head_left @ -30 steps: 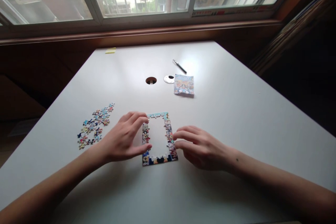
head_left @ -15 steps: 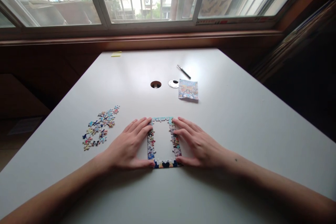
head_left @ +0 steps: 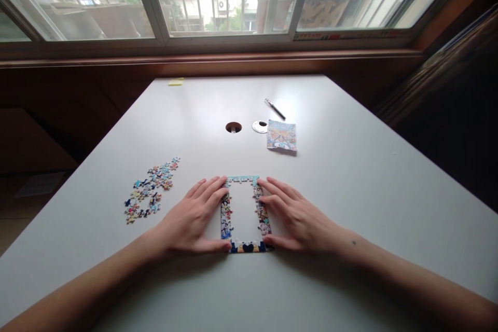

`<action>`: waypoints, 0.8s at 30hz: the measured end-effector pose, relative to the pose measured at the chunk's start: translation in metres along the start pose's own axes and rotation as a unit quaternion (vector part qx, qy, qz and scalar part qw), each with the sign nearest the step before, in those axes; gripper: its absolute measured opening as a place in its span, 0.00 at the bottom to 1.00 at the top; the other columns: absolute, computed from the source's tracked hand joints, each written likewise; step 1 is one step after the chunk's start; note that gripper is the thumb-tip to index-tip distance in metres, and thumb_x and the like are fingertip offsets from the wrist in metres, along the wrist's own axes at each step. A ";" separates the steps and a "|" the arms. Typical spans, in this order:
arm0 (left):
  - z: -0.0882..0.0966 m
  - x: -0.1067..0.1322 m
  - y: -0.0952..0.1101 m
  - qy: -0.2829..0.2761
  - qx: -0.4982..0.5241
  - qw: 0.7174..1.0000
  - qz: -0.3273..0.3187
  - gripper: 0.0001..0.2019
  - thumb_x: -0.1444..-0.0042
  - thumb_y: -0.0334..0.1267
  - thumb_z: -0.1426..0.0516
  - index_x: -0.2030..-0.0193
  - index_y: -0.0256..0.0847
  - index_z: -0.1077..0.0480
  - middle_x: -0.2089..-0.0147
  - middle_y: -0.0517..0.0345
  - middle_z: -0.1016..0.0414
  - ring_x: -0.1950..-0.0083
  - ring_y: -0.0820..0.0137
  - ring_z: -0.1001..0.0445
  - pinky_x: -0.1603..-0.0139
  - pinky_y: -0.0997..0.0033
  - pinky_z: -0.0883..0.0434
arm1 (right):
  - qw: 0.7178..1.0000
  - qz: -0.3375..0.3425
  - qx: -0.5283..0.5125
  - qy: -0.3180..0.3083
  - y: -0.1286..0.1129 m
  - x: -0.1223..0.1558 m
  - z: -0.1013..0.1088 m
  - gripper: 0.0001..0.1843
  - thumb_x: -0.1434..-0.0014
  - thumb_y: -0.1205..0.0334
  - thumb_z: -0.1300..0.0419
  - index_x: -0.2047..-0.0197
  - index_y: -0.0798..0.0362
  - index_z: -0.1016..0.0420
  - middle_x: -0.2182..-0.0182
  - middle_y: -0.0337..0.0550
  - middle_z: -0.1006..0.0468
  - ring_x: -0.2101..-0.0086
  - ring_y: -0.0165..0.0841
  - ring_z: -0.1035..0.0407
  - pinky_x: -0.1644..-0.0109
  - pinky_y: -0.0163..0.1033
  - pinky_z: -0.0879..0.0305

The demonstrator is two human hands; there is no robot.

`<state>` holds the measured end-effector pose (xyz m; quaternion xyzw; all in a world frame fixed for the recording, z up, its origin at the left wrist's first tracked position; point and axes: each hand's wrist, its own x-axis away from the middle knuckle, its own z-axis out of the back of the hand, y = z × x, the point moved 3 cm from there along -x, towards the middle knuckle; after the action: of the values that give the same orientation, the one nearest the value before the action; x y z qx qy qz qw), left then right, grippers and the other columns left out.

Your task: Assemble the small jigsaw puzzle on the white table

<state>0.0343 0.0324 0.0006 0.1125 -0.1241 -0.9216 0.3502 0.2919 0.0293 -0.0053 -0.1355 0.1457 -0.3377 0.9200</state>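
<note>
Both my hands flat-ish on the job, fingers spread, neither one clenched. Left hand [head_left: 196, 215]: fingertips at the upper left side of the puzzle border [head_left: 248, 247], thumb at its lower left corner. Right hand [head_left: 299, 215] mirrors that: fingertips along the upper right side, thumb near the lower right corner. So the border sits between my two sets of fingers, touched from both sides, lying flat on the white table [head_left: 350, 176]. How hard I'm pressing: can't tell.

Border is a closed upright rectangle, one piece wide. Light blue top strip by my fingertips, dark bottom strip with a heart-like shape between my thumbs, busy multicolour sides partly under my fingers. Middle is plain white, knobs pointing inward.

Loose pieces [head_left: 154, 198]: scattered pile left of my left fingers, well apart from them, mixed colours.

Beyond my right fingertips: printed packet [head_left: 281, 136], face up, its left edge meeting a silver disc [head_left: 257, 127]. Pen [head_left: 275, 109] lies slantwise just past the packet. Round hole [head_left: 233, 127] straight ahead of my left fingertips, beside the disc. Yellow note [head_left: 176, 81] at the far edge, ahead and left of my left fingers. Window [head_left: 229, 5] farther out.
</note>
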 end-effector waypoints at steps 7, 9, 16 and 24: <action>0.022 0.023 -0.028 0.003 -0.088 0.989 0.122 0.47 0.41 0.64 0.48 0.26 0.41 0.63 0.24 0.44 0.64 0.24 0.48 0.63 0.27 0.42 0.55 | 1.000 0.009 0.002 0.020 0.006 0.002 -0.004 0.35 0.43 0.44 0.37 0.39 0.54 0.39 0.32 0.58 0.44 0.32 0.50 0.54 0.34 0.59 0.41; 0.028 0.045 -0.046 -0.004 -0.121 0.976 0.182 0.47 0.41 0.65 0.49 0.25 0.43 0.65 0.23 0.45 0.65 0.24 0.46 0.64 0.28 0.39 0.57 | 1.000 0.013 0.011 0.023 0.009 0.003 -0.008 0.36 0.42 0.45 0.38 0.37 0.53 0.42 0.32 0.57 0.44 0.32 0.49 0.54 0.34 0.58 0.41; 0.031 0.104 -0.085 0.003 -0.135 0.942 0.307 0.47 0.40 0.66 0.51 0.25 0.48 0.73 0.23 0.48 0.70 0.24 0.46 0.66 0.29 0.40 0.56 | 0.997 0.020 0.072 0.023 0.018 0.005 -0.018 0.47 0.40 0.43 0.42 0.27 0.53 0.57 0.29 0.53 0.50 0.31 0.50 0.57 0.33 0.59 0.42; 0.031 0.061 -0.096 -0.043 -0.120 0.949 0.288 0.37 0.36 0.64 0.58 0.26 0.55 0.67 0.23 0.62 0.72 0.24 0.48 0.69 0.28 0.39 0.60 | 0.996 0.013 0.080 0.028 0.021 0.006 -0.020 0.47 0.39 0.43 0.43 0.26 0.51 0.59 0.29 0.48 0.52 0.31 0.48 0.56 0.33 0.56 0.43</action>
<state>-0.0786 0.0657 -0.0067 -0.0101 -0.0546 -0.7937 0.6058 0.3010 0.0376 -0.0323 -0.0499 0.1461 -0.3396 0.9278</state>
